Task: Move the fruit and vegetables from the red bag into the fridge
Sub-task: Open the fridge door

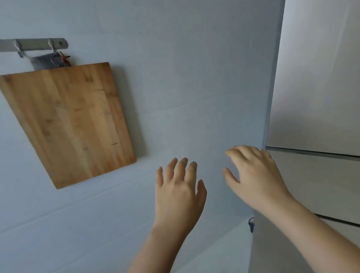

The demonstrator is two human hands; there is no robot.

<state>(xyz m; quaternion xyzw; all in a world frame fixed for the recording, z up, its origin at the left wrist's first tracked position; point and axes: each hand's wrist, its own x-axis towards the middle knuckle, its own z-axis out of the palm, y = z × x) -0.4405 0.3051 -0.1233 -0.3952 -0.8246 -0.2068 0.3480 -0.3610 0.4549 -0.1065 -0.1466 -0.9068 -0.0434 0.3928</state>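
Note:
The silver-grey fridge (324, 79) fills the right side of the head view, its doors shut, with dark seams between upper door and lower drawers. My right hand (256, 175) hovers open at the fridge's left edge, fingertips near the corner of the upper door, holding nothing. My left hand (178, 192) is raised beside it in front of the pale wall, fingers spread and empty. The red bag and the fruit and vegetables are out of view.
A wooden cutting board (71, 122) hangs on the pale blue-grey wall at left, under a metal hook rail (22, 46) that also holds a grey cloth (44, 61). A small dark cable or plug (251, 223) shows by the fridge's lower left side.

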